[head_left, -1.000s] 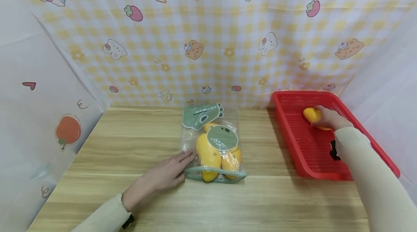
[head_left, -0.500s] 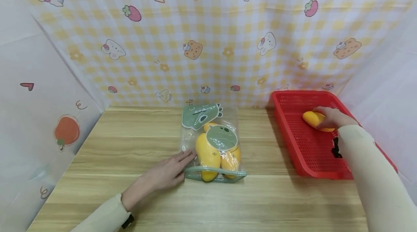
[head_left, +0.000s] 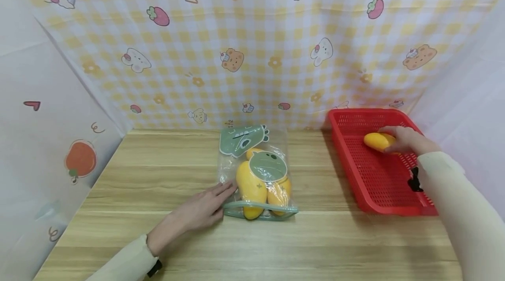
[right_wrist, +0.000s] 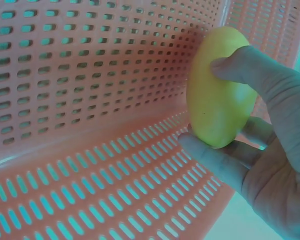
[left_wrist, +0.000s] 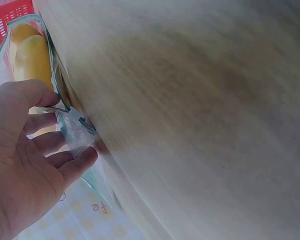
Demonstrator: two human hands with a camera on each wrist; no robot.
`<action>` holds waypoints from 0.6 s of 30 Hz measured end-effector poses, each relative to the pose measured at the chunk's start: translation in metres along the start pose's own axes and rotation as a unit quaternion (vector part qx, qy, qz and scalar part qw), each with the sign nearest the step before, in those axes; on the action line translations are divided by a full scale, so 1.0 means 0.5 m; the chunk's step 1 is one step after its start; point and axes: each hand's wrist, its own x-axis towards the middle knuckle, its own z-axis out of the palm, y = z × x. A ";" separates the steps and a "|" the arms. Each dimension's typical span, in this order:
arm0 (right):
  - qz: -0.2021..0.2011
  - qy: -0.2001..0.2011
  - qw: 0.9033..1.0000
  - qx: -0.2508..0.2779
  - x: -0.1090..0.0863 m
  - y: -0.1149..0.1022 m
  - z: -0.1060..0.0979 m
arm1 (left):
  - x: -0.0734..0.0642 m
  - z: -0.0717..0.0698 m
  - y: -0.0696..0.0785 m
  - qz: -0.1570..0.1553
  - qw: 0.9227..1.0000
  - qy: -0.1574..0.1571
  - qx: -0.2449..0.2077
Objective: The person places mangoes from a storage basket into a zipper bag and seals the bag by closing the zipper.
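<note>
In the head view my right hand (head_left: 408,140) reaches into the red basket (head_left: 360,180) and holds a yellow mango (head_left: 378,141). Up close in the right wrist view, the thumb presses one side of the mango (right_wrist: 220,95), with fingers under and behind it. The mango is near the basket's perforated wall. My left hand (head_left: 199,211) rests at the left edge of a clear zip bag (head_left: 268,167) with green animal prints, its fingertips touching the plastic. Several mangoes (head_left: 252,186) lie inside the bag, partly behind the prints. The left wrist view shows the left thumb beside the bag's green zip edge (left_wrist: 52,55).
A wooden table (head_left: 165,162) carries the bag in the middle and the basket at the right. Behind it hangs a yellow checked cloth (head_left: 177,70); white cloth (head_left: 43,140) stands at the left and right sides.
Inside the basket, the mango has turned a little in my right hand, and the right wrist and sleeve have shifted slightly right. My left hand and the bag keep their places.
</note>
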 end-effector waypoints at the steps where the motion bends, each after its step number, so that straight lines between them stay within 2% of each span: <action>1: -0.003 0.001 1.000 -0.003 -0.001 -0.001 0.000 | 0.000 0.000 0.000 0.001 1.000 0.002 0.001; 7: -0.017 -0.001 1.000 -0.018 -0.004 -0.003 0.007 | 0.001 0.001 0.001 0.011 1.000 0.012 0.004; 14: -0.044 0.025 0.998 -0.040 0.000 -0.016 -0.002 | 0.000 0.001 0.000 0.017 1.000 0.016 0.005; 18: -0.044 0.034 0.998 -0.043 -0.005 -0.026 -0.010 | -0.001 0.002 0.001 0.018 1.000 0.017 0.004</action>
